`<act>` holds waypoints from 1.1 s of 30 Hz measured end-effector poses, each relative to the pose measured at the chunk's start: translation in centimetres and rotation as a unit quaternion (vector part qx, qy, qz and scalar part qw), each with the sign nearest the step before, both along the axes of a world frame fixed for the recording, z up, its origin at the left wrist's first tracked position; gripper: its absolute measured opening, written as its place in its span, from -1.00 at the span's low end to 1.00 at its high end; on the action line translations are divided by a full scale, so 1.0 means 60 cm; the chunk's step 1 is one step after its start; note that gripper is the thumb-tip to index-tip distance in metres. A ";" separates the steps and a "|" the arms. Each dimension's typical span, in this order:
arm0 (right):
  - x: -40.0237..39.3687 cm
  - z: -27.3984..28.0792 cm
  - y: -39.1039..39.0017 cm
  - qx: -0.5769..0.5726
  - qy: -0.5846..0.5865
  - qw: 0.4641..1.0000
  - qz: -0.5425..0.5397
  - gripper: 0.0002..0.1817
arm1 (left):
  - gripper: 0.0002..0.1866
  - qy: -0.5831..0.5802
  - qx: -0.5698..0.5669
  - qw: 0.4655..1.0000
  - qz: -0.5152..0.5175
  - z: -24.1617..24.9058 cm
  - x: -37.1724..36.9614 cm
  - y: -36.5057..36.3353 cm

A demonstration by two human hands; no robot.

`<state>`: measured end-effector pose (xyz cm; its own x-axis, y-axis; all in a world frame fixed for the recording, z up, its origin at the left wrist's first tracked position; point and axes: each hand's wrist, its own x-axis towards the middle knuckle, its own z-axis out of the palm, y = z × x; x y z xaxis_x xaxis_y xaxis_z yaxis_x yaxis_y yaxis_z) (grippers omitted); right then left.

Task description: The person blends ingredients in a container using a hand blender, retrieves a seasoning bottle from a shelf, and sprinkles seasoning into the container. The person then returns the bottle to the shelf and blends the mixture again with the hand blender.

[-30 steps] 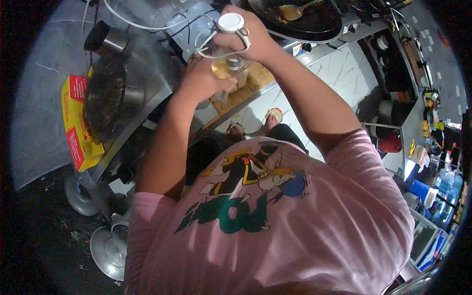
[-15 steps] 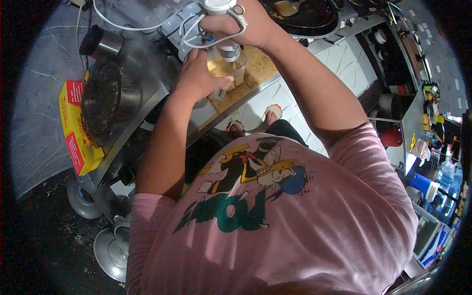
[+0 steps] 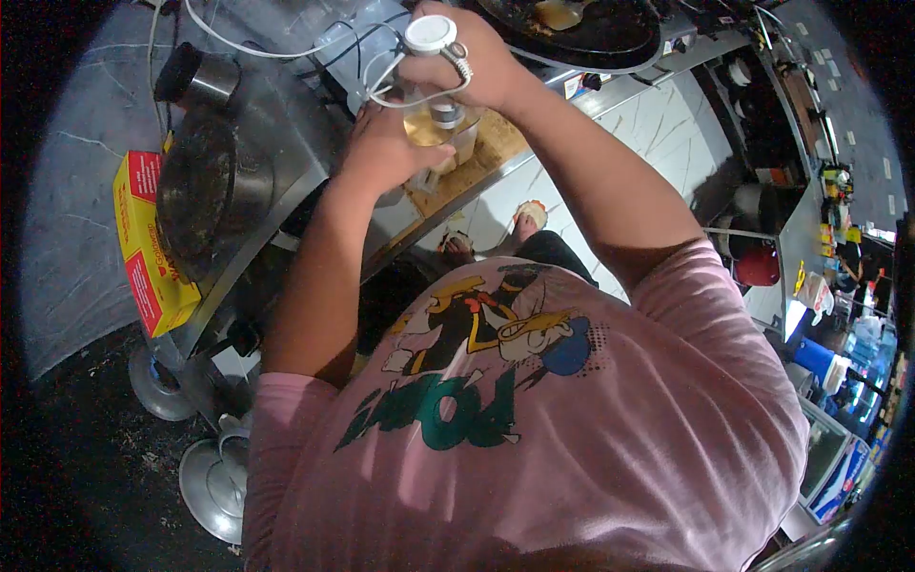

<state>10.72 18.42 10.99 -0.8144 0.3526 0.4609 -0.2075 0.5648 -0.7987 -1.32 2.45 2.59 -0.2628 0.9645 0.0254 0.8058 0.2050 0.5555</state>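
Observation:
My right hand (image 3: 477,59) is wrapped round the upper body of a white hand blender (image 3: 431,34), whose coiled cord loops over the fingers. The blender's lower end reaches into a clear plastic container (image 3: 467,143) with pale yellowish contents. My left hand (image 3: 383,143) grips the near left side of that container, thumb across its front. The container stands on a worn wooden board (image 3: 498,143) at the counter's edge. The blender's working end cannot be made out inside the container.
A dark pan (image 3: 581,33) with a spatula (image 3: 562,13) in it sits at the upper right. On the left are a blackened pot (image 3: 200,191), a smaller steel pot (image 3: 205,81) and a yellow-red cling wrap box (image 3: 152,248). A white cable (image 3: 238,50) crosses the counter's back.
My right hand has tilted the top of the blender toward me, so it shows lower in view. The container and my left hand stay nearly in place.

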 end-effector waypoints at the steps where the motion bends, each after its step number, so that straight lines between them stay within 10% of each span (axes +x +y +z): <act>1: -0.002 0.035 -0.013 -0.087 0.099 0.989 0.064 -0.59 | 0.02 0.001 0.014 1.000 0.012 0.004 0.003 -0.001; 15: -0.006 0.077 0.014 0.123 0.069 0.990 0.023 -0.67 | 0.22 0.052 -0.012 0.997 0.050 0.030 0.013 0.000; 24: -0.001 -0.011 0.001 -0.066 0.042 0.993 0.091 -0.55 | 0.02 -0.026 0.005 1.000 -0.009 0.034 0.010 -0.002; 33: 0.001 0.050 0.021 0.028 0.020 0.999 0.024 -0.61 | 0.07 0.012 0.060 0.997 0.043 0.018 0.014 -0.006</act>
